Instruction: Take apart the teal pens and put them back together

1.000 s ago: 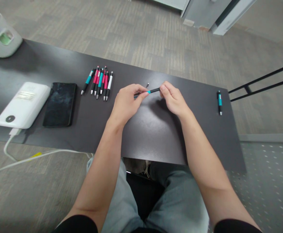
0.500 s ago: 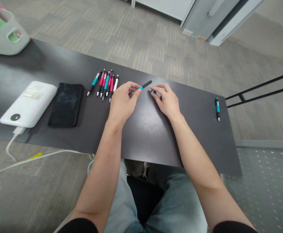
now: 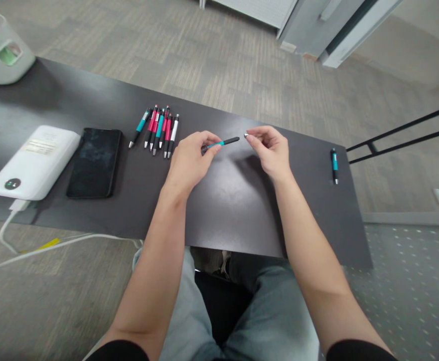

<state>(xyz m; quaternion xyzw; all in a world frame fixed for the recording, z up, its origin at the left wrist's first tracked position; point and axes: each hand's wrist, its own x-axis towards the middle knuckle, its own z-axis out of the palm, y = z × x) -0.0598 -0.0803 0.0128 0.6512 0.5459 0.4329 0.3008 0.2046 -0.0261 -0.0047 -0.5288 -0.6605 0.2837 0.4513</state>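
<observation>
See white power bank (image 3: 34,163) and black smartphone (image 3: 94,165) far left, then pen cluster (image 3: 159,131) just inside table (image 3: 234,210) far edge, near left grip (image 3: 189,159). Holding teal-and-black pen (image 3: 231,141) over table, left grip clamped on it. Pinching silver tip piece (image 3: 246,135) in right grip (image 3: 274,151), small gap to pen. Have wide room across to teal pen (image 3: 334,167) near right edge.

The person wears black short sleeves (image 3: 119,351) with plain, curved hems. Both forearms (image 3: 311,245), the left hand (image 3: 189,161) and the right hand (image 3: 274,154) are bare. Below come faded light-blue jeans (image 3: 281,311), softly creased over the lap
</observation>
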